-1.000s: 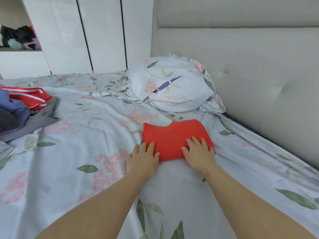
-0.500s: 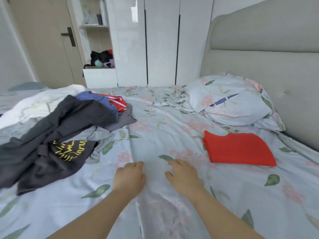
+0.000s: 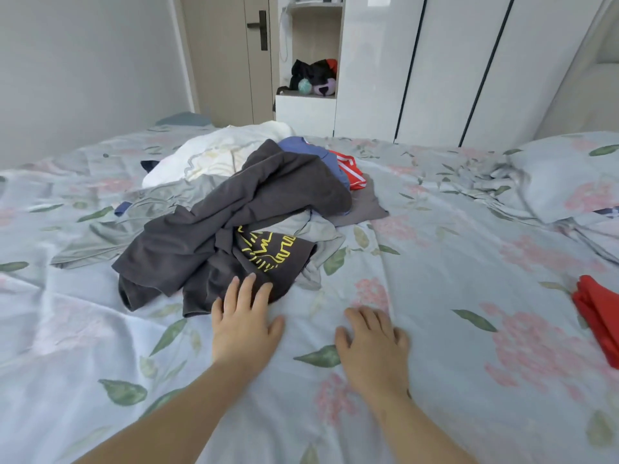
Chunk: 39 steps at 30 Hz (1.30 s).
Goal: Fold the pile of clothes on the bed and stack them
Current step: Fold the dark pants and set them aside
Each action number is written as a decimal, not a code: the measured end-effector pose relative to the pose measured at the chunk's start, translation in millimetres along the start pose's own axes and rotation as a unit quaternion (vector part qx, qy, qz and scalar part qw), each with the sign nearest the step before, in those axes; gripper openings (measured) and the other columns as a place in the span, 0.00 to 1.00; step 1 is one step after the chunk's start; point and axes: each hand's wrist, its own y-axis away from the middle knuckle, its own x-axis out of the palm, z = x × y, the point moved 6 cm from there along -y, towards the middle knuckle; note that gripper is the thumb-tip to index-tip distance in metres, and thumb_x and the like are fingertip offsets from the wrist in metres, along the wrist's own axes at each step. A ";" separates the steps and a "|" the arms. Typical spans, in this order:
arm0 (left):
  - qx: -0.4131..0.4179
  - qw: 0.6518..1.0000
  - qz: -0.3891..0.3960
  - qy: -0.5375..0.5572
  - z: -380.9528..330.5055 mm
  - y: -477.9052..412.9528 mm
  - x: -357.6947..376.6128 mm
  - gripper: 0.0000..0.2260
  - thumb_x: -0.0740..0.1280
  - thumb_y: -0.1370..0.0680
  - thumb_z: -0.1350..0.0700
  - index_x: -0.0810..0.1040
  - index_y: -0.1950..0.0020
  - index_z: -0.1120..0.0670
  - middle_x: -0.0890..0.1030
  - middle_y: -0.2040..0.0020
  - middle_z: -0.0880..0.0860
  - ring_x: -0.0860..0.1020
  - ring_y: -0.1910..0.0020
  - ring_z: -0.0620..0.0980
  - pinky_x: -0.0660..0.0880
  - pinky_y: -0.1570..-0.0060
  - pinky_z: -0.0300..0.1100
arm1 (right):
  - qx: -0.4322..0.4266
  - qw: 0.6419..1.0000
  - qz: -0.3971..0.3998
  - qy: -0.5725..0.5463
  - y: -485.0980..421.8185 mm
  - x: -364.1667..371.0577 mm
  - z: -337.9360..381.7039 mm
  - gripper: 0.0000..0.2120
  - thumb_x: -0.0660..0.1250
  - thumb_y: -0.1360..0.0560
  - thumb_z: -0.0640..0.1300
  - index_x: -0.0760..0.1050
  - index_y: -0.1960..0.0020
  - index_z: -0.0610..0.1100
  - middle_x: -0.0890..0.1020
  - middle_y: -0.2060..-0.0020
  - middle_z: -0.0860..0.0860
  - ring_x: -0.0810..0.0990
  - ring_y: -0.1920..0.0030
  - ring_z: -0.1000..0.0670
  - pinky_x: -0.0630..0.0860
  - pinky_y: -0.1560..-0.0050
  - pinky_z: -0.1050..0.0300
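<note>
Left grip (image 3: pixel 246 324) was recorded with fingers apart and straight, tips over the hem of the dark shirt (image 3: pixel 268 252); nothing was clamped. Right grip (image 3: pixel 371 343) was laid loose on the bed (image 3: pixel 469 296), holding nothing. The pile (image 3: pixel 254 202) was just beyond the left grip, and the red fold (image 3: pixel 599 316) well right of the right grip. Risk judged: if pulled by one edge, the tangled shirt could drag neighbouring clothes along.

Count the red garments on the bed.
2. The folded red garment lies at the right edge; the striped red garment pokes out beyond the pile. More may be hidden beneath.
</note>
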 end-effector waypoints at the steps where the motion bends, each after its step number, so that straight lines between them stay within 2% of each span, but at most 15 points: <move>1: -0.042 0.999 0.015 0.018 7.0 -4.8 3.4 0.26 0.56 0.25 0.41 0.67 0.29 0.48 0.63 0.25 0.52 0.57 0.25 0.56 0.58 0.31 0.59 | 0.002 0.999 -0.034 0.007 -1.8 0.8 1.6 0.20 0.49 0.25 0.54 0.73 0.39 0.55 0.75 0.38 0.59 0.70 0.35 0.53 0.56 0.42 0.52; 3: -0.105 0.993 0.019 0.043 20.4 -17.7 12.0 0.27 0.55 0.22 0.40 0.57 0.25 0.44 0.53 0.23 0.48 0.48 0.23 0.53 0.46 0.28 0.58 | 0.001 0.995 -0.095 0.004 -4.2 1.5 2.1 0.19 0.52 0.29 0.54 0.78 0.48 0.52 0.81 0.48 0.56 0.77 0.45 0.50 0.59 0.48 0.50; 7: -0.125 0.991 -0.004 0.054 29.0 -30.3 18.3 0.16 0.53 0.19 0.47 0.69 0.34 0.50 0.70 0.32 0.47 0.61 0.28 0.50 0.51 0.29 0.53 | -0.005 0.991 -0.137 0.003 -4.1 0.0 1.8 0.16 0.55 0.30 0.52 0.79 0.52 0.51 0.82 0.53 0.56 0.79 0.49 0.49 0.64 0.49 0.49; 9: -0.123 0.986 -0.053 0.099 31.3 -28.7 10.7 0.10 0.53 0.18 0.52 0.72 0.49 0.55 0.78 0.47 0.51 0.73 0.41 0.53 0.58 0.33 0.50 | -0.005 0.991 -0.131 -0.001 -2.7 -0.6 1.9 0.16 0.55 0.30 0.52 0.79 0.52 0.51 0.82 0.53 0.56 0.79 0.49 0.50 0.61 0.49 0.51; 12: -0.114 0.976 -0.087 0.163 30.1 -17.3 -3.8 0.11 0.55 0.18 0.56 0.65 0.59 0.57 0.78 0.58 0.59 0.68 0.60 0.57 0.64 0.54 0.48 | -0.009 0.992 -0.123 -0.028 4.3 -3.0 -1.5 0.14 0.58 0.30 0.49 0.80 0.52 0.50 0.82 0.51 0.55 0.79 0.47 0.50 0.60 0.46 0.53; 18: -0.136 0.948 -0.022 0.287 14.6 36.6 -16.1 0.10 0.55 0.18 0.55 0.64 0.59 0.55 0.75 0.60 0.55 0.72 0.56 0.59 0.65 0.59 0.47 | -0.056 0.993 -0.078 -0.073 42.9 -17.0 -2.0 0.17 0.54 0.29 0.48 0.80 0.52 0.48 0.82 0.50 0.53 0.81 0.48 0.49 0.73 0.48 0.53; 23: -0.143 0.930 0.041 0.337 -12.1 88.0 -31.0 0.14 0.55 0.17 0.53 0.60 0.64 0.50 0.70 0.65 0.48 0.72 0.57 0.56 0.66 0.57 0.46 | -0.056 0.988 -0.038 -0.138 90.1 -30.5 -9.6 0.22 0.51 0.30 0.49 0.81 0.50 0.44 0.81 0.47 0.52 0.79 0.44 0.49 0.70 0.44 0.53; 26: -0.129 0.928 0.080 0.340 -31.7 122.0 -38.6 0.13 0.55 0.17 0.53 0.62 0.62 0.50 0.71 0.63 0.48 0.73 0.55 0.55 0.67 0.56 0.45 | -0.021 0.974 -0.012 -0.227 112.9 -42.4 -24.6 0.12 0.60 0.26 0.34 0.80 0.49 0.41 0.80 0.50 0.51 0.78 0.47 0.51 0.67 0.46 0.71; 28: -0.103 0.930 0.094 0.340 -45.9 142.5 -44.0 0.10 0.56 0.18 0.53 0.66 0.59 0.51 0.73 0.60 0.49 0.75 0.52 0.55 0.68 0.55 0.45 | 0.029 0.952 0.003 -0.305 125.8 -48.5 -37.5 0.14 0.60 0.26 0.29 0.79 0.50 0.43 0.79 0.53 0.52 0.77 0.52 0.57 0.65 0.54 0.79; 31: -0.043 0.926 0.147 0.344 -73.8 176.0 -51.9 0.10 0.57 0.18 0.53 0.66 0.60 0.49 0.74 0.60 0.48 0.75 0.53 0.52 0.67 0.54 0.43 | 0.096 0.902 -0.020 -0.421 146.2 -61.3 -53.9 0.15 0.59 0.24 0.29 0.76 0.56 0.48 0.80 0.56 0.55 0.77 0.58 0.67 0.68 0.56 0.77; 32: -0.031 0.905 0.181 0.385 -83.6 185.6 -52.4 0.12 0.57 0.18 0.53 0.66 0.62 0.48 0.72 0.62 0.47 0.74 0.56 0.51 0.67 0.55 0.42 | 0.119 0.874 -0.040 -0.470 150.4 -65.2 -61.2 0.14 0.59 0.23 0.30 0.76 0.57 0.47 0.80 0.57 0.54 0.78 0.58 0.64 0.71 0.56 0.75; 35: -0.028 0.774 0.269 0.572 -110.7 198.9 -63.1 0.13 0.61 0.19 0.51 0.69 0.63 0.54 0.70 0.65 0.50 0.69 0.63 0.47 0.66 0.60 0.37 | 0.207 0.738 -0.086 -0.637 159.9 -72.6 -83.2 0.09 0.58 0.21 0.33 0.74 0.56 0.42 0.79 0.58 0.45 0.80 0.58 0.49 0.78 0.60 0.68; 36: -0.019 0.755 0.279 0.593 -115.5 196.1 -68.1 0.15 0.61 0.20 0.49 0.72 0.63 0.56 0.71 0.65 0.52 0.70 0.63 0.48 0.68 0.59 0.37 | 0.227 0.704 -0.090 -0.666 163.0 -73.1 -87.5 0.08 0.58 0.21 0.34 0.74 0.55 0.41 0.79 0.58 0.43 0.80 0.58 0.47 0.79 0.61 0.67; 38: -0.011 0.771 0.241 0.590 -114.5 181.0 -76.9 0.15 0.60 0.20 0.50 0.78 0.61 0.56 0.78 0.64 0.52 0.76 0.63 0.48 0.73 0.55 0.37 | 0.240 0.698 -0.078 -0.670 168.2 -71.2 -90.3 0.07 0.59 0.20 0.37 0.74 0.54 0.40 0.78 0.57 0.42 0.80 0.57 0.47 0.80 0.59 0.64; 39: -0.008 0.820 0.178 0.544 -106.5 168.7 -81.7 0.12 0.61 0.19 0.52 0.79 0.59 0.53 0.81 0.61 0.50 0.79 0.59 0.48 0.74 0.53 0.37 | 0.235 0.714 -0.072 -0.656 170.5 -70.8 -90.2 0.07 0.60 0.20 0.38 0.74 0.54 0.40 0.79 0.57 0.43 0.80 0.56 0.47 0.79 0.56 0.62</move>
